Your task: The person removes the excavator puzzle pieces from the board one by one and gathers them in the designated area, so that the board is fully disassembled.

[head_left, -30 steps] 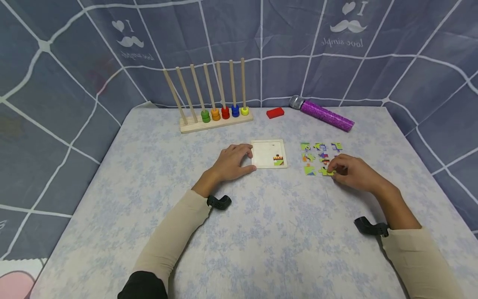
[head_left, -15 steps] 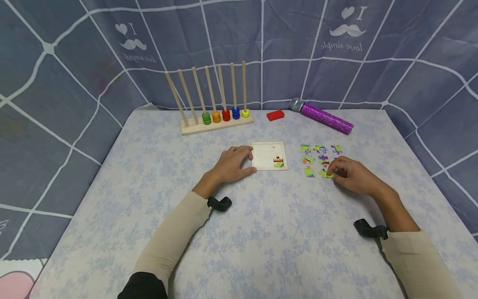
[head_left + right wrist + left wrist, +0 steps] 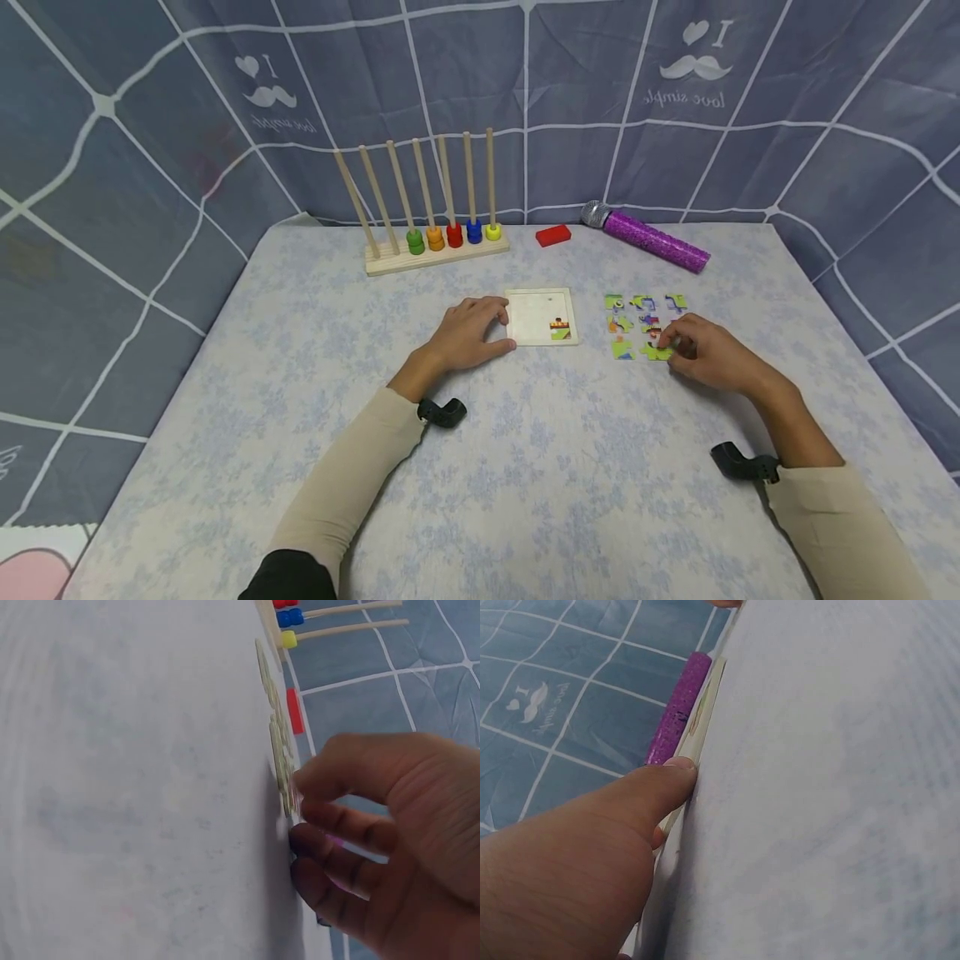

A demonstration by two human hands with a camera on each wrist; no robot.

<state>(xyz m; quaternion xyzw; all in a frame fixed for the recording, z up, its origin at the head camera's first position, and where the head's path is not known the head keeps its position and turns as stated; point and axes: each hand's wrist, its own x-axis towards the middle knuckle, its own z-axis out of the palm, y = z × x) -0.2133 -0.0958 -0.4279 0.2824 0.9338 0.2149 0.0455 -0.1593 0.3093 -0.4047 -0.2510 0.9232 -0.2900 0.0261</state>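
Note:
My left hand (image 3: 468,335) holds the near-left corner of a small square wooden puzzle tray (image 3: 528,318). In the left wrist view its thumb (image 3: 667,782) lies against the tray's edge. One puzzle piece (image 3: 559,331) with red and green print sits in the tray's near-right corner. To the right, several loose jigsaw pieces (image 3: 620,323) lie in rows on the table. My right hand (image 3: 708,354), fingers curled, pinches the right end of a green puzzle piece (image 3: 654,352) in the nearest row. That piece appears flat on the table; the fingers partly cover it.
Behind the tray stands a wooden peg rack (image 3: 438,258) with coloured beads on some pegs. A red block (image 3: 552,236) and a purple glitter microphone (image 3: 652,238) lie along the back of the patterned tablecloth (image 3: 525,483). A grey checked curtain (image 3: 570,92) hangs behind.
The head view has tilted slightly, so the scene sits lower. My left hand stays on the tray corner. My right fingers have shifted only slightly at the green puzzle piece.

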